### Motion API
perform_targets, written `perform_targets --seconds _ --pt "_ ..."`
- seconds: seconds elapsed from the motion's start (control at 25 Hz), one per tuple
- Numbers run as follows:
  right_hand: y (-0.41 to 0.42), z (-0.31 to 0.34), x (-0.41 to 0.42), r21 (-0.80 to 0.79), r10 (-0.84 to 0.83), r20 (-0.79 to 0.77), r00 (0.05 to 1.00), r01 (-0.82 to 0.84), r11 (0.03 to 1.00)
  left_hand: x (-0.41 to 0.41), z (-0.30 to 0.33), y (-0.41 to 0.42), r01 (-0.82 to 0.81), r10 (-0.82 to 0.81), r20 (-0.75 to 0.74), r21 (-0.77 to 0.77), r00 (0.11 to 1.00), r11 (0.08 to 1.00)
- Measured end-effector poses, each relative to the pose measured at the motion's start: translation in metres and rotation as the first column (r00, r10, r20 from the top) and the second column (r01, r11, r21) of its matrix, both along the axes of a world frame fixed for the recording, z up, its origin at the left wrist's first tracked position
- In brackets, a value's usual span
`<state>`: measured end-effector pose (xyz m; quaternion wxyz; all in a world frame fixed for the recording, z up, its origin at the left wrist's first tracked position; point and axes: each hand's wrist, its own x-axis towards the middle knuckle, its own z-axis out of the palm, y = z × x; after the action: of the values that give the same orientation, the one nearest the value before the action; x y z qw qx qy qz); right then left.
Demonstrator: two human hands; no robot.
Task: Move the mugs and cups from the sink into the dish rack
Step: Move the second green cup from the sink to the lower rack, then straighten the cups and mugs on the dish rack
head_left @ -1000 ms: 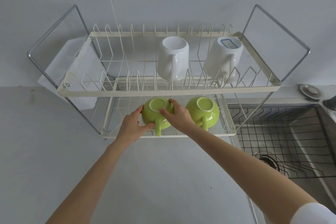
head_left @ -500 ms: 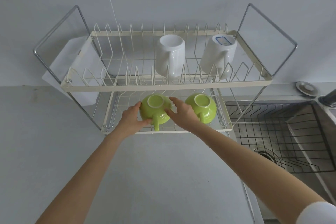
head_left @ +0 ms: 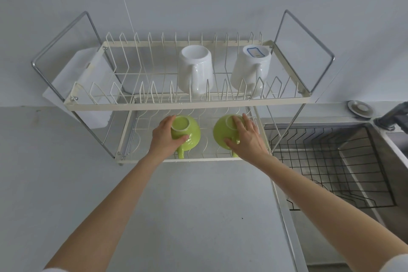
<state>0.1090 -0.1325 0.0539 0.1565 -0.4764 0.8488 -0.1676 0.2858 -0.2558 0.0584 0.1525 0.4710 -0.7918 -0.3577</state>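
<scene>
Two green cups sit upside down on the lower shelf of the two-tier dish rack [head_left: 189, 105]. My left hand [head_left: 164, 139] grips the left green cup [head_left: 188, 130], whose handle points toward me. My right hand [head_left: 247, 137] lies over the right green cup [head_left: 221, 132], fingers spread around it. On the upper shelf, two white mugs stand upside down: one in the middle [head_left: 195, 73], one at the right [head_left: 251, 70] with a blue-edged label on its base.
The steel sink [head_left: 364, 161] with a black wire grid lies to the right of the rack. A faucet base [head_left: 390, 119] and a round drain stopper [head_left: 359, 109] sit at its back edge. A white plastic tray [head_left: 77, 86] hangs at the rack's left end. Grey countertop spreads below.
My right hand left the left green cup and moved right onto the right green cup. My left hand closed further around the left cup.
</scene>
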Motion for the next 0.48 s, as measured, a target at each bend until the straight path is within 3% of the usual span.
perform_targets --seconds 0.48 --pt "0.007 -0.001 -0.021 -0.060 0.049 0.056 0.997 -0.046 0.997 -0.031 -0.004 0.018 0.049 -0.049 0.001 -0.034 0.999 0.998"
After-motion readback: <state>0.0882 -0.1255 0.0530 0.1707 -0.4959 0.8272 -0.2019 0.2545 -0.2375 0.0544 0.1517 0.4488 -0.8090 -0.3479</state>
